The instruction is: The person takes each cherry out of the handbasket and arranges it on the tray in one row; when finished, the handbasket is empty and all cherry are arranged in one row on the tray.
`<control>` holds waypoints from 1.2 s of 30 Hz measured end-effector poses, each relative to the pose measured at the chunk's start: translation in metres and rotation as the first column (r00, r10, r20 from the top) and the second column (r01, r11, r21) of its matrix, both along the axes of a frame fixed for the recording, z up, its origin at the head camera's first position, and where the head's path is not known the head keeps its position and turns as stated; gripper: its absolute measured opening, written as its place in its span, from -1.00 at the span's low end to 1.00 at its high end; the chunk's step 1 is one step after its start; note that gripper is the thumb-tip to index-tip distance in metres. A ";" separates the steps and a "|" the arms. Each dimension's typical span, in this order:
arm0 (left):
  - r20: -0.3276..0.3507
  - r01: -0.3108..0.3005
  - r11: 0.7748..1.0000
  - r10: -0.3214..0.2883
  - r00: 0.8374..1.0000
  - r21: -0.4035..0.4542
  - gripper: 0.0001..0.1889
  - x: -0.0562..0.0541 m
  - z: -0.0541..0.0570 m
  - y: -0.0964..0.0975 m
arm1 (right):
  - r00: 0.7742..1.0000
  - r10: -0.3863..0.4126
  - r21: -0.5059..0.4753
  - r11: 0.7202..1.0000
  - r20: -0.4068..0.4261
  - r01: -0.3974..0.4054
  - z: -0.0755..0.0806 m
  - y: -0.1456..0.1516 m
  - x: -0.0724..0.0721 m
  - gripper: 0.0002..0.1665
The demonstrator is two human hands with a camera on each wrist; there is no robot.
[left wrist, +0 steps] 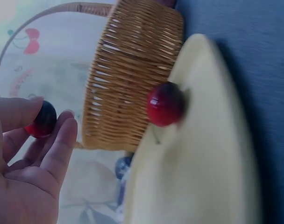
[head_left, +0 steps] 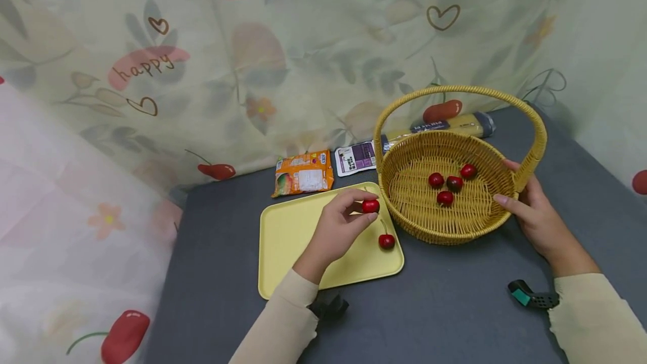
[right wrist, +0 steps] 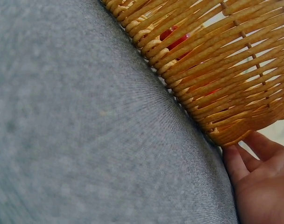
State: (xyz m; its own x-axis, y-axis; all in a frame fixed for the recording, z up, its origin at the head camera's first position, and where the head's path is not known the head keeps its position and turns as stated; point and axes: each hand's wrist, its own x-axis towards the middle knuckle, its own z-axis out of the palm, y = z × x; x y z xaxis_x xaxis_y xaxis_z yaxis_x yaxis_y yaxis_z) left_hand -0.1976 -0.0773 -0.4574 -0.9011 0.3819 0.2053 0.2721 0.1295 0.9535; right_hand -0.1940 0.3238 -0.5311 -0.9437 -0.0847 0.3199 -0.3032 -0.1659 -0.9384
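Note:
My left hand (head_left: 337, 230) pinches a dark red cherry (head_left: 370, 206) between thumb and fingertips, above the right part of a yellow tray (head_left: 283, 240). In the left wrist view the held cherry (left wrist: 43, 120) looks almost black on top. Another cherry (head_left: 386, 241) with a green stem lies on the tray near its right edge. Beside the tray stands a woven basket (head_left: 424, 232) with a tall arched handle, and several cherries (head_left: 445, 198) lie on its bottom. At the basket's right side my right hand (head_left: 538, 218) grips the rim near the handle's base, thumb over the inside.
Behind the tray lies an orange snack packet (head_left: 303, 173), with a purple and white packet (head_left: 355, 158) to its right. A long yellowish package (head_left: 470, 125) lies behind the basket. Patterned cloth (head_left: 303, 72) hangs along the back of the grey table (head_left: 217, 274).

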 end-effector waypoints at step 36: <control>-0.040 -0.080 0.956 0.071 0.997 -0.283 -0.74 0.023 -0.069 -0.022 | 1.000 0.009 0.009 1.000 -0.007 -0.009 0.001 0.002 0.000 -0.13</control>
State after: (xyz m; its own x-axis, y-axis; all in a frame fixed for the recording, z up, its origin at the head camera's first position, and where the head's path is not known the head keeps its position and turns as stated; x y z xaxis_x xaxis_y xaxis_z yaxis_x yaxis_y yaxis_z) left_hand -0.1745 -0.0989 -0.5268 -0.9250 0.3592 0.1243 0.2777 0.4155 0.8662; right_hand -0.1937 0.3259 -0.5303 -0.9406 -0.0959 0.3258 -0.3085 -0.1598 -0.9377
